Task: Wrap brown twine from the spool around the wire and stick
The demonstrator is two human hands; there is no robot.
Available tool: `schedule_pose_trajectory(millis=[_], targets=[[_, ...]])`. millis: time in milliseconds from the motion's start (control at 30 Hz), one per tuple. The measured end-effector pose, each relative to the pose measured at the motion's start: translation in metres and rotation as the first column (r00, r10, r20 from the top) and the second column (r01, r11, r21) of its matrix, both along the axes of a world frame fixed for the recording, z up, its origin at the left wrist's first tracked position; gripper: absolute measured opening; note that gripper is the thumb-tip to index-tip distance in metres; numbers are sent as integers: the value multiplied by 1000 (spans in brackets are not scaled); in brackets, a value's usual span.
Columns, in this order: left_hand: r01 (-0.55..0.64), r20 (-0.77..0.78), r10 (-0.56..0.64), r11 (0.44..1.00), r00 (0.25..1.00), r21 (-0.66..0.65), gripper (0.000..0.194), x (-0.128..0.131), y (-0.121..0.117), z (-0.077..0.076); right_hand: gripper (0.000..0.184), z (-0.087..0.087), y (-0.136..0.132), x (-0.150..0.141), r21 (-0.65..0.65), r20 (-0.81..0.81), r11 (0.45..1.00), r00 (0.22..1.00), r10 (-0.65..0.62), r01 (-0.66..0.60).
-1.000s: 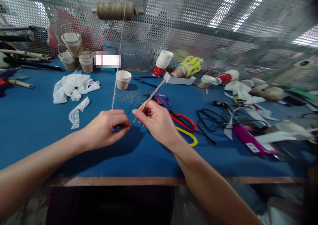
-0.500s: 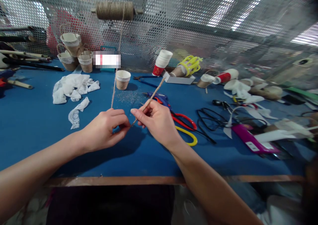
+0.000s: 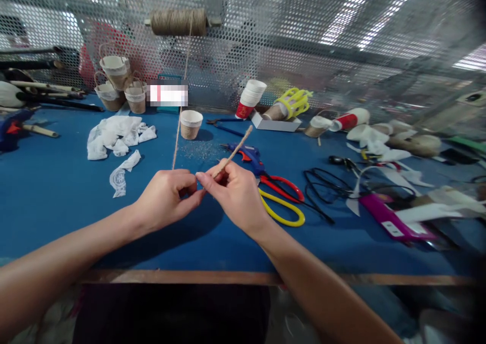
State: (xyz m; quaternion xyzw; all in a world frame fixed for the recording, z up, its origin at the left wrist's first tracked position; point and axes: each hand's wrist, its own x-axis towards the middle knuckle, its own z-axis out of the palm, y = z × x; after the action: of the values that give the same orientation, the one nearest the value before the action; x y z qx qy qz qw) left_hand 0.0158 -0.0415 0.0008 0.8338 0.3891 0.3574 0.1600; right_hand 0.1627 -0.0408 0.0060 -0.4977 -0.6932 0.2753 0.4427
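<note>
Jute twine (image 3: 177,136) runs down from a spool (image 3: 178,22) on the mesh wall to my left hand (image 3: 169,199), whose fingers are closed around it. My right hand (image 3: 231,194) pinches a thicker, twisted-looking length of the twine, and its end (image 3: 246,135) sticks up past the fingers. The fingertips of both hands meet or nearly meet above the blue table (image 3: 76,232). Behind them stands a small cup (image 3: 191,125) wrapped in twine with a white rim. Scissors (image 3: 283,207) with red and yellow handles lie beside my right hand.
A blue glue gun (image 3: 248,155) and pliers (image 3: 228,123) lie beyond my right hand. White lace (image 3: 114,134) is heaped at left, below several handled cups (image 3: 116,70). Stacked paper cups (image 3: 252,98), a black cable (image 3: 319,182) and a purple power strip (image 3: 391,220) occupy the right.
My right hand's fingers have slid up the twine, so less of its end sticks out. Both hands have come closer together. The view has shifted slightly.
</note>
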Motion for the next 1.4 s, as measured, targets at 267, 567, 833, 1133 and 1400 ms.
schedule_pose_trajectory(millis=[267, 567, 833, 1133, 1400], targets=[[-7, -11, 6, 996, 1000, -85, 26, 0, -1, 5, 21, 0, 3, 2, -86, -146, 991, 985, 94, -107], [6, -29, -18, 932, 999, -362, 32, -8, 4, 11, 10, 6, 6, 10, -136, -39, 960, 970, 241, -245], [15, -120, -45, 970, 992, -241, 17, -14, 5, 14, 15, 4, 8, 14, -80, -2, 984, 987, 161, -160], [11, -259, 20, 993, 966, 118, 13, -11, -4, 11, 18, 2, 5, 11, 37, 62, 998, 997, 41, -44], [23, -197, -2, 994, 980, 106, 13, -6, -8, 5, 19, -2, 7, 12, 72, 35, 997, 999, 5, -7]])
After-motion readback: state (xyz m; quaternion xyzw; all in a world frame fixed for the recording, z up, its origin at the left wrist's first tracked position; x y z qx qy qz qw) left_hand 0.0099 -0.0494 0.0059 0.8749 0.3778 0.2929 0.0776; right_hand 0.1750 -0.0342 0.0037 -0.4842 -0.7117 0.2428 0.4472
